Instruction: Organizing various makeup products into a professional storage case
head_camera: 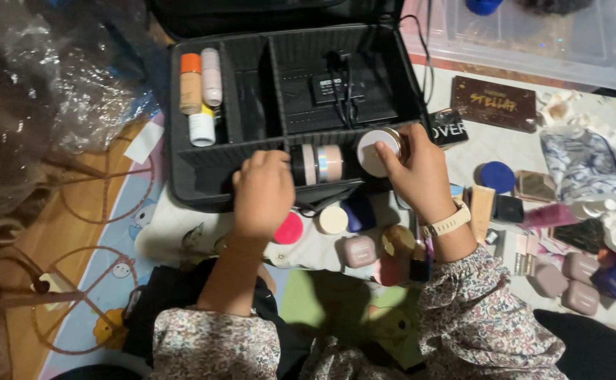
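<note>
hands work at the front row of the black case (181,176), mid-frame. right hand (420,172) pinches a round white compact (375,151) by its rim; it looks light, rigid, slippery. left hand (262,193) curls shut on a dark jar (298,165).

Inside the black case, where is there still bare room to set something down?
In the black case, the narrow slot right of the bottles is bare. The front row between the left hand and right hand is packed with compacts.
</note>
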